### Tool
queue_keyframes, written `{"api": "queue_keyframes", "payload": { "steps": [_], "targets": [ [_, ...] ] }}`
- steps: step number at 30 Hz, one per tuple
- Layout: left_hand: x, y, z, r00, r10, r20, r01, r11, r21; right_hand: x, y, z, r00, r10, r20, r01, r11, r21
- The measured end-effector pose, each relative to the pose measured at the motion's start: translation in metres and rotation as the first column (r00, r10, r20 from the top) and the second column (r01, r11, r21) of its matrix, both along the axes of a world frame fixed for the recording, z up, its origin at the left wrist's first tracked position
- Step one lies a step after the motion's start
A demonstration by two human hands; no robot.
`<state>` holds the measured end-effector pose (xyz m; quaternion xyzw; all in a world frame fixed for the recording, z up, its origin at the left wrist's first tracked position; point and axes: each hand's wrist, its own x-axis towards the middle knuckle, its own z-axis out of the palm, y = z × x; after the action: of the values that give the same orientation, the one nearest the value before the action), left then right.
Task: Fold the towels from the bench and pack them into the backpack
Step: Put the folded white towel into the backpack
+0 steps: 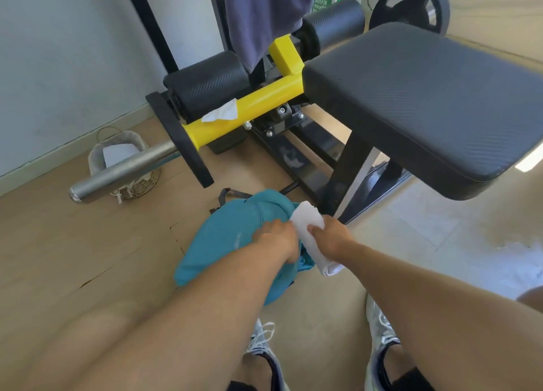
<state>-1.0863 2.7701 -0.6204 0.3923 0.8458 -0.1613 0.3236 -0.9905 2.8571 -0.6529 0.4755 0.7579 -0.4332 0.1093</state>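
A teal backpack [223, 243] lies on the wooden floor in front of my feet. My left hand [276, 237] grips the backpack's fabric at its opening. My right hand [332, 236] holds a folded white towel [307, 218] at the right edge of that opening, one end pointing toward the bench, the other end hanging below my wrist. The black padded bench [426, 96] stands behind, its top bare. A dark blue-grey cloth [261, 17] hangs from the machine frame at the top.
A yellow frame bar [255, 102] carries a crumpled white tissue [221, 112]. A steel bar [123, 170] juts left above a woven basket [126, 158]. Black foam rollers and a weight plate [411, 5] sit behind. My sneakers are below.
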Motion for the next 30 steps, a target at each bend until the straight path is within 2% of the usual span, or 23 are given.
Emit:
{"api": "queue_keyframes", "payload": {
  "steps": [3, 7, 10, 14, 18, 23, 26, 30],
  "targets": [
    [0.017, -0.002, -0.044, 0.984, 0.178, -0.021, -0.177, 0.983, 0.04, 0.001, -0.004, -0.02, 0.996, -0.069, -0.062, 0.069, 0.998, 0.002],
    [0.026, -0.011, -0.082, 0.963, 0.255, -0.086, -0.236, 0.954, 0.185, -0.008, -0.008, -0.04, 0.98, -0.102, -0.172, 0.106, 0.994, 0.013],
    [0.015, -0.017, -0.089, 0.949, 0.285, -0.133, -0.228, 0.916, 0.331, -0.014, -0.011, -0.048, 0.947, -0.201, -0.25, 0.206, 0.979, -0.007],
    [-0.031, -0.027, -0.065, 0.926, 0.35, -0.141, -0.243, 0.84, 0.486, -0.022, -0.012, -0.049, 0.926, -0.295, -0.237, 0.296, 0.955, -0.029],
    [-0.109, -0.041, -0.022, 0.873, 0.474, -0.113, -0.411, 0.841, 0.353, -0.031, -0.017, -0.047, 0.935, -0.286, -0.209, 0.28, 0.958, -0.057],
    [-0.151, -0.06, 0.04, 0.83, 0.533, 0.163, -0.551, 0.829, 0.097, -0.04, -0.034, -0.049, 0.944, -0.268, -0.193, 0.258, 0.963, -0.076],
    [-0.143, -0.067, 0.045, 0.779, 0.577, 0.246, -0.607, 0.792, 0.064, -0.049, -0.044, -0.05, 0.921, -0.308, -0.24, 0.292, 0.951, -0.1],
    [-0.129, -0.069, 0.028, 0.686, 0.619, 0.382, -0.696, 0.712, 0.097, -0.067, -0.061, -0.043, 0.891, -0.319, -0.323, 0.275, 0.946, -0.175]
  ]
}}
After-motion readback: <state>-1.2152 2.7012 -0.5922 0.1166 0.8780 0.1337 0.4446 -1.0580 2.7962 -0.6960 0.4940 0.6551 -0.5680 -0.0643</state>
